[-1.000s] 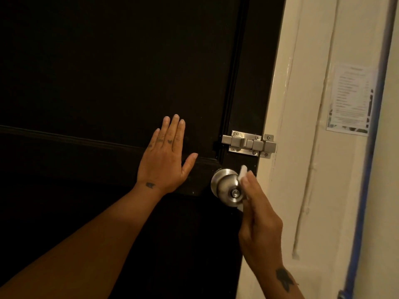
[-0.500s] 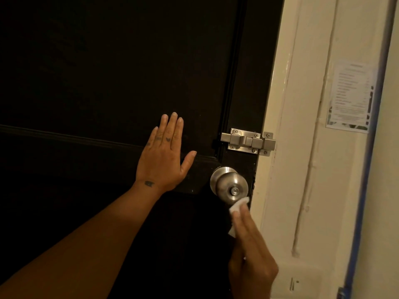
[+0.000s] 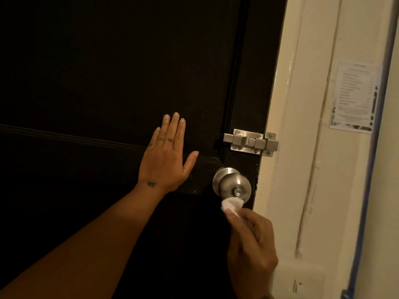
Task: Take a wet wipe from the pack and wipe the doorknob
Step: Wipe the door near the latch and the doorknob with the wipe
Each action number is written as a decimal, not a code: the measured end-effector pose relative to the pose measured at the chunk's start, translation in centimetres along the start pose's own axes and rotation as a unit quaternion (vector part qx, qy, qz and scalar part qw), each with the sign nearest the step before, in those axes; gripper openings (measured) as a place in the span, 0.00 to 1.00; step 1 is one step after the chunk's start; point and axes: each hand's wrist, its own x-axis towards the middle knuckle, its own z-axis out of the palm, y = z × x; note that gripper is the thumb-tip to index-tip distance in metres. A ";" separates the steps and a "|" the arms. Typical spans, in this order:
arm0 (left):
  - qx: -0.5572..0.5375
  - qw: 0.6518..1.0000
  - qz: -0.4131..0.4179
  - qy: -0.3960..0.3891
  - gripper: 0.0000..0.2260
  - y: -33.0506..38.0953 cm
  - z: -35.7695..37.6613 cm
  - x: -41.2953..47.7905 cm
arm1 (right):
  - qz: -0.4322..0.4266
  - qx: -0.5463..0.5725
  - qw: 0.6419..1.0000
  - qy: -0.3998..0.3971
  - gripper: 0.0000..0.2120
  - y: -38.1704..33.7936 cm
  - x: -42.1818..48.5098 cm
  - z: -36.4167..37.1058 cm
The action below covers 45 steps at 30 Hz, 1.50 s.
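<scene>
A round brushed-steel doorknob (image 3: 232, 184) sits on the right side of a dark door (image 3: 108, 72). My right hand (image 3: 250, 249) comes up from below and holds a folded white wet wipe (image 3: 232, 203) pressed against the knob's lower edge. My left hand (image 3: 167, 156) lies flat on the door, fingers spread, just left of the knob and apart from it. The wipe pack is out of view.
A steel slide bolt (image 3: 251, 142) is mounted just above the knob, reaching to the cream door frame (image 3: 287, 169). A printed paper notice (image 3: 355, 97) hangs on the wall at the right, beside a strip of blue tape (image 3: 367, 190).
My right hand has carried the wipe from the knob's right side down to its underside and a little leftward. My left hand has stayed flat on the door.
</scene>
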 end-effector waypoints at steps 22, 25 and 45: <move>-0.008 1.000 0.008 0.010 0.33 -0.1 0.0 0.0 | -0.098 -0.110 0.985 0.093 0.13 0.9 2.2 2.0; -0.008 1.000 0.011 0.014 0.33 -0.2 0.1 -0.1 | -0.110 -0.137 0.981 0.083 0.12 1.1 1.9 1.7; -0.014 0.999 0.013 0.027 0.28 -0.5 0.2 0.0 | -0.016 -0.065 0.997 0.040 0.09 -0.3 8.5 -0.1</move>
